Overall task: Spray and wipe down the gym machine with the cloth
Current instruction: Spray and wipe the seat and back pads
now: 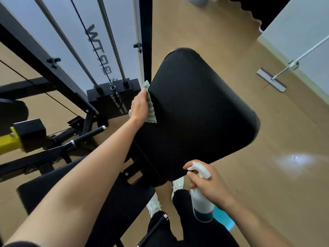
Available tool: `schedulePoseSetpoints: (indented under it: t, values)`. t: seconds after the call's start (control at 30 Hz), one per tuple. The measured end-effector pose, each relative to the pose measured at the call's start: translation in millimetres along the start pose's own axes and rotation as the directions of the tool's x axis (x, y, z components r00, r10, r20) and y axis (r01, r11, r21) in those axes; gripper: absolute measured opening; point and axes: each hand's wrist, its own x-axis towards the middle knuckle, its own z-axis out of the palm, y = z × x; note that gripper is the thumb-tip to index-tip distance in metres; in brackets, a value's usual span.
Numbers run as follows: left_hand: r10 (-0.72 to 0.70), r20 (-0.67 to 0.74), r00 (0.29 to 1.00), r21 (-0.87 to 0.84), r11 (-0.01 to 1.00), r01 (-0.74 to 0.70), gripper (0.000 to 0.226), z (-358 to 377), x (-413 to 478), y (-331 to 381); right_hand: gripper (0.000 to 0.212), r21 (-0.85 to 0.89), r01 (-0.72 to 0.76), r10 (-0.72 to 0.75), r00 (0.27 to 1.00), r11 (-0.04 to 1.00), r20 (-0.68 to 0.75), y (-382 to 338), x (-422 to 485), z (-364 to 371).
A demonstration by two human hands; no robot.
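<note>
The gym machine's big black textured pad [201, 111] fills the middle of the view. My left hand [139, 106] presses a pale green cloth [151, 109] against the pad's left edge. My right hand [207, 184] holds a white spray bottle [201, 200] by its trigger head, just below the pad's near corner, nozzle pointing left toward the pad. The bottle's lower part is dark teal.
Left of the pad stand the black weight stack [114, 97], chrome guide rods [114, 41], a cable and black frame bars with a yellow part [8, 141]. A second black pad [89, 189] lies below. A flat mop [272, 81] rests on the tan floor at right. My white shoes [178, 184] show underneath.
</note>
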Motion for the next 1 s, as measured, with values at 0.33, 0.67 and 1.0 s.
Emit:
schedulePoseSetpoints:
  t: [0.33,0.67,1.0]
  values:
    - [0.464,0.044,0.885,0.156,0.872,-0.465,0.036,32.5,-32.0,90.9,0.019,0.111,0.05,-0.031,0.986,0.993,-0.165,-8.6,-23.8,-37.5]
    - [0.761,0.394,0.515,0.602,0.21,-0.771,0.057,69.5,-63.9,143.8,0.017,0.132,0.019,0.016,0.965,0.991,-0.262,4.5,-53.1,-56.0]
    - [0.805,0.592,-0.042,0.216,-0.208,-0.954,0.034,124.4,-172.9,97.0,0.015,0.234,-0.012,0.105,0.915,0.972,-0.389,26.7,-74.7,-66.9]
